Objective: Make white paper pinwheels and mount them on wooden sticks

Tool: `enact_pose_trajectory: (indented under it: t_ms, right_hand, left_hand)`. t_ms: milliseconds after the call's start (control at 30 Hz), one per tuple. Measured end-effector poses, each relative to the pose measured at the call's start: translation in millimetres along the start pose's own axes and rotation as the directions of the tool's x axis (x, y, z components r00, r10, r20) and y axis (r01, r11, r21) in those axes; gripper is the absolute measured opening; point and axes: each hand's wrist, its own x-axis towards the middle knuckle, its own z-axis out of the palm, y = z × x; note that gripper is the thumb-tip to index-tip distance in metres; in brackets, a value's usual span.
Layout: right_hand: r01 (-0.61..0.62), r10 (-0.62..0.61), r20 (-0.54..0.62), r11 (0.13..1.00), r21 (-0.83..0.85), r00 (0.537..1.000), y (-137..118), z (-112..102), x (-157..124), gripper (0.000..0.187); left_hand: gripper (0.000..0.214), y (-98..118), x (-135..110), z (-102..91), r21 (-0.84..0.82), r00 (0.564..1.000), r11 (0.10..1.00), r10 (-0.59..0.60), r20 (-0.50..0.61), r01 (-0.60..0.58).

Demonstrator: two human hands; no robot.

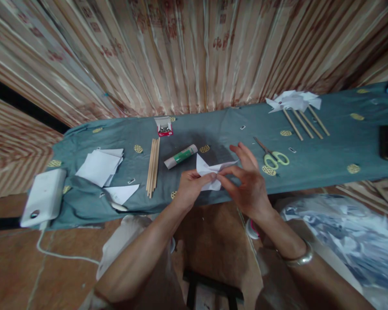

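Between my two hands is a white paper pinwheel, its points folded in toward the middle, held over the table's front edge. My left hand pinches it from the left with the thumb on the centre. From the right, my right hand presses thumb and forefinger to the same centre, its other fingers raised. Just beyond lies a glue stick with a green label. Green-handled scissors rest to the right of my right hand.
Wooden sticks lie left of the glue, below a small open red box of metal pins. Paper sheets and a white device with a cable are at the left. Finished pinwheels on sticks lie back right.
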Motion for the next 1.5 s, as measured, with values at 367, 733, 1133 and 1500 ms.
enact_pose_trajectory:
  t_ms: [367, 733, 1133, 1500]
  right_hand:
    - [-0.024, 0.023, 0.018, 0.997, 0.079, 1.000, 2.5, -5.5, 0.9, 0.007]
    - [-0.029, 0.002, 0.161, 0.985, 0.168, 0.987, 7.5, -9.6, -1.9, 0.021]
    - [-0.100, 0.065, 0.125, 0.950, 0.296, 0.990, 11.9, -6.9, -2.6, 0.010]
    - [-0.099, 0.096, 0.025, 0.981, 0.170, 0.995, 5.3, -1.3, -0.6, 0.006]
  left_hand:
    - [0.029, 2.1, 1.7, 0.2, -0.155, 0.998, 0.986, -0.059, 0.007, 0.059]
    - [0.031, 11.6, 1.7, -0.5, -0.253, 0.995, 0.963, -0.099, 0.007, 0.097]
    - [0.033, 8.2, 2.3, -1.7, -0.210, 0.997, 0.975, -0.072, 0.007, 0.072]
    - [0.025, -3.4, 3.7, 0.5, -0.089, 1.000, 0.996, -0.001, -0.030, -0.002]
